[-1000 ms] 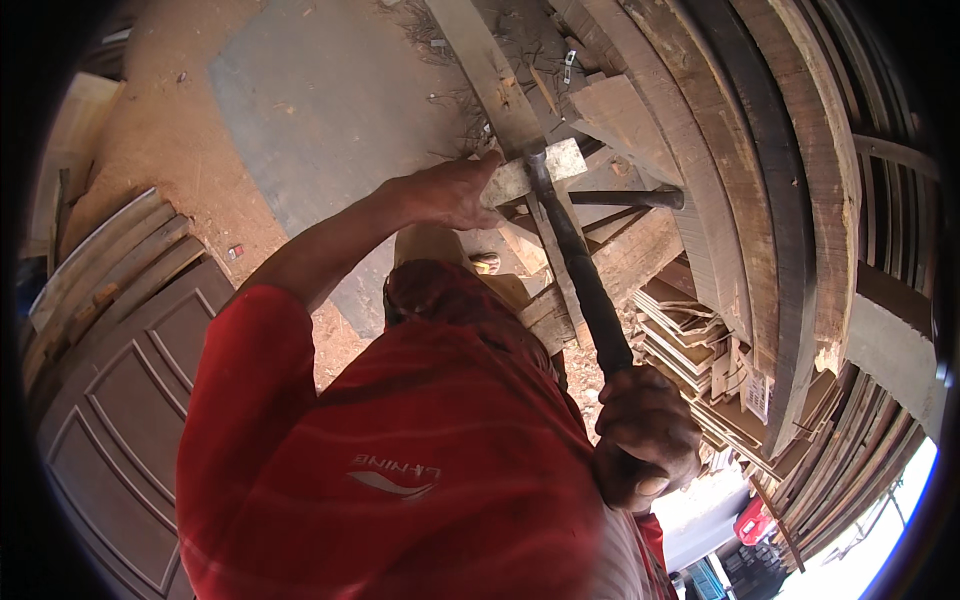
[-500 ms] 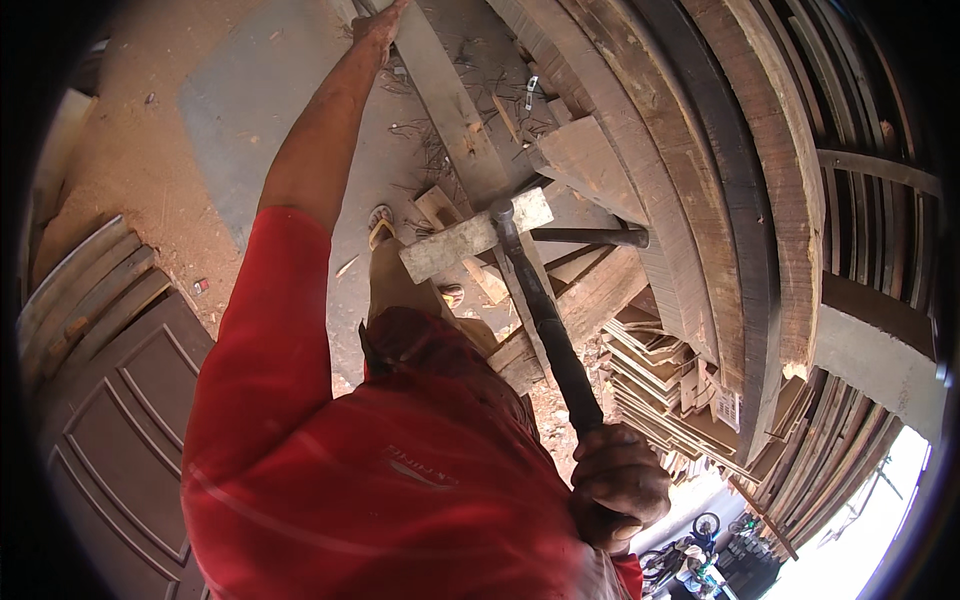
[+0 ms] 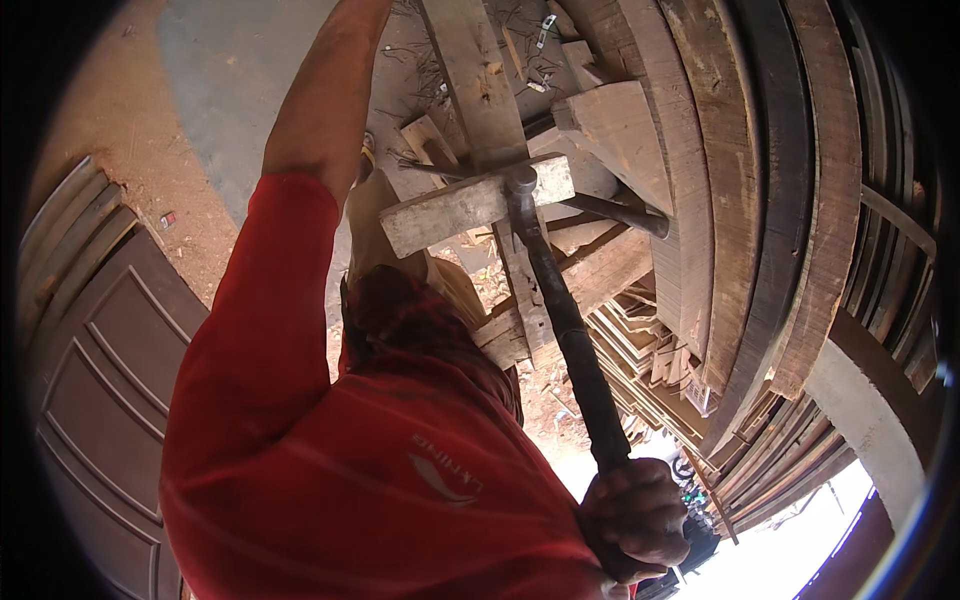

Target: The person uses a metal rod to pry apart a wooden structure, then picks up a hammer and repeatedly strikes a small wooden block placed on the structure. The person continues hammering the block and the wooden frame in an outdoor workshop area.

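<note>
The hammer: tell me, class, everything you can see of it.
The hammer has a dark, metal-looking head with a rounded face, and a long, straight black handle, perhaps wrapped. It slants from the head, at upper left, down to the right hand, which is closed around the handle's lower end. The head appears over a pale block; whether they touch is unclear.
</note>
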Motion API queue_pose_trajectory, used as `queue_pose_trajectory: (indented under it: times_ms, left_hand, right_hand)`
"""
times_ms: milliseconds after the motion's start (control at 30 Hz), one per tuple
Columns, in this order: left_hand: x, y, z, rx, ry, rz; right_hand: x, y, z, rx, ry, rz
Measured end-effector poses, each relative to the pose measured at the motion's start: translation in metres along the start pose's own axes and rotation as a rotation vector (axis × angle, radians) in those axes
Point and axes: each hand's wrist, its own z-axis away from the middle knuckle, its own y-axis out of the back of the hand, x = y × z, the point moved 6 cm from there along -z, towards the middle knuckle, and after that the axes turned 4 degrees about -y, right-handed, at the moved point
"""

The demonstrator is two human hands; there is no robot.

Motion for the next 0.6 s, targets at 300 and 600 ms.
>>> queue_pose_trajectory:
  times_ms: [300,600]
  left_hand:
    - [-0.032,0.026,-0.014,0.051,0.098,0.190]
    - [-0.018,0.027,-0.019,-0.050,0.092,0.178]
  right_hand:
    - [-0.006,-0.083,-0.093,-0.691,-0.764,2.376]
    - [-0.035,-0.121,-0.108,-0.340,-0.048,2.205]
